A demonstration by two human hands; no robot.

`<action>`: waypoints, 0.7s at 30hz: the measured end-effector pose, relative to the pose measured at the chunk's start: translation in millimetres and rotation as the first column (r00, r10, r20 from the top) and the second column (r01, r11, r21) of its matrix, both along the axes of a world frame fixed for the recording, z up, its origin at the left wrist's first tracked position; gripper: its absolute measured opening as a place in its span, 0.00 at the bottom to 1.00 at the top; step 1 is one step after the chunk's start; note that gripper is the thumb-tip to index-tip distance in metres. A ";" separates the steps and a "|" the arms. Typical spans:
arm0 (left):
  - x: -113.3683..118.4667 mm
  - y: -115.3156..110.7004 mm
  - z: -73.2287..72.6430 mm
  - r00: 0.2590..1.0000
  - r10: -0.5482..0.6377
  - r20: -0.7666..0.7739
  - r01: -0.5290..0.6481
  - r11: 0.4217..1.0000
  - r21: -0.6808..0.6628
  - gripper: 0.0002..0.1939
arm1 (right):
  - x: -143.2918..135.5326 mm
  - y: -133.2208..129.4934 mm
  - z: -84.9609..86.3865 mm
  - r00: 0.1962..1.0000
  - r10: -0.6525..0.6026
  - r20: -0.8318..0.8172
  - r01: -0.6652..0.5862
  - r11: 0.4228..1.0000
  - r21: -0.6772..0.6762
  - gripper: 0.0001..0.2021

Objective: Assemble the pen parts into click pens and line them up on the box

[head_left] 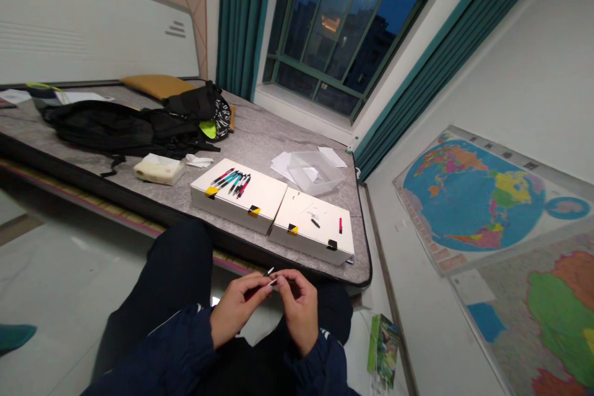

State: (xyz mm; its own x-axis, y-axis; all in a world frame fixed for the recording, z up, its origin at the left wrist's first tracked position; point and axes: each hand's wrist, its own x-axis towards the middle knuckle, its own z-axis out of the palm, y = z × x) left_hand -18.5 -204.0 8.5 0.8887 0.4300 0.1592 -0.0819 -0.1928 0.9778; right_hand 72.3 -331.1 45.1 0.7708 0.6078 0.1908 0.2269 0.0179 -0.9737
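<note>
Above my lap, my left hand (240,304) is closed round a dark red pen part (251,292), mostly hidden by the fingers. A silver-tipped pen piece (268,271) shows just above the fingertips. My right hand (299,308) meets the left and pinches at a thin white stick (272,283), which looks like a pen refill. In front of my hands stand two white boxes side by side. On the left box (266,198) lies a row of red, blue and black pens (234,182). The right box (301,238) carries a red pen barrel (340,225), a black grip (315,223) and several small parts.
Behind the boxes are a clear plastic tray (315,173) over white papers, a tissue pack (159,169) and a black backpack (106,127). All rest on a grey mattress (260,130). A green box (383,349) stands on the floor at right, by the wall.
</note>
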 end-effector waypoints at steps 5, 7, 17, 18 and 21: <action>-2.6 -0.1 5.2 1.000 -0.018 0.022 0.018 1.000 0.016 0.12 | 4.4 -3.8 3.7 0.987 -0.083 -0.137 0.097 0.990 0.098 0.09; -4.6 0.2 6.8 0.999 -0.022 0.042 0.022 1.000 0.018 0.13 | 7.2 -6.3 8.7 0.972 -0.122 -0.201 0.153 0.977 0.149 0.10; -15.8 5.5 25.6 0.885 -0.055 0.463 0.059 0.998 0.007 0.15 | -3.4 -21.8 32.8 0.959 -0.171 -0.226 0.234 0.929 0.288 0.08; -15.9 5.8 29.7 0.865 -0.062 0.497 0.069 0.998 0.005 0.16 | -4.9 -22.7 34.5 0.962 -0.161 -0.219 0.222 0.929 0.296 0.07; -14.5 6.5 41.2 0.827 -0.076 0.557 0.084 0.996 0.011 0.17 | -7.4 -24.2 40.3 0.968 -0.136 -0.211 0.199 0.928 0.316 0.06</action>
